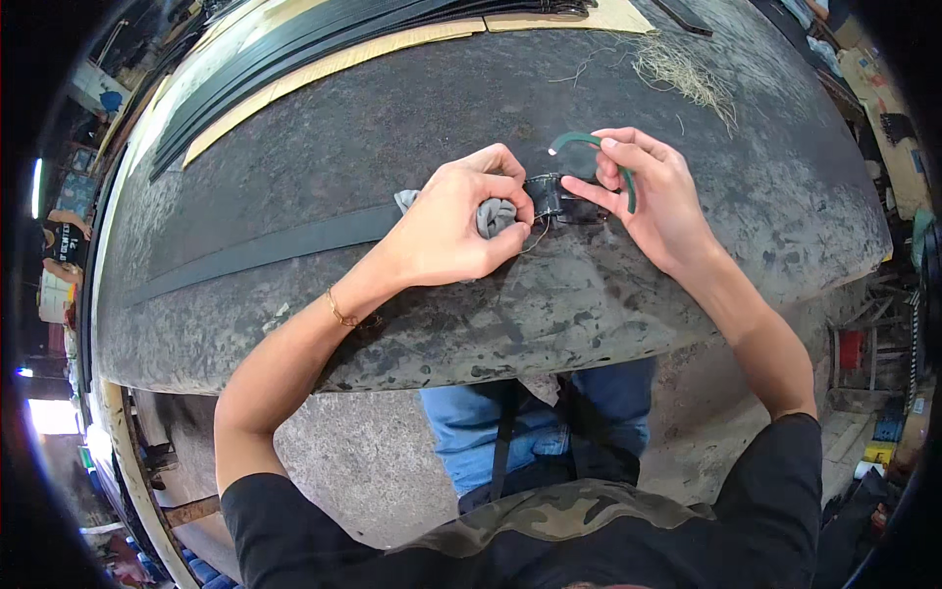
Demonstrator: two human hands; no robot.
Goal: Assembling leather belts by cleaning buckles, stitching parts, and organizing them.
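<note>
Long black strap (294, 243), flat, end curled, grey cloth (496, 214)

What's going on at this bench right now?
A person is bent over a dark, stained worktable, working on the end of a long black strap. The left hand presses a grey cloth against the strap's end, while the right hand holds a curved green tool there. Black strips and cardboard lie at the far edge.

Open desk (608, 314) lies near the person, while stacked black strips (324, 59) and cardboard (324, 74) crowd the far left and loose fibres (687, 74) the far right.
</note>
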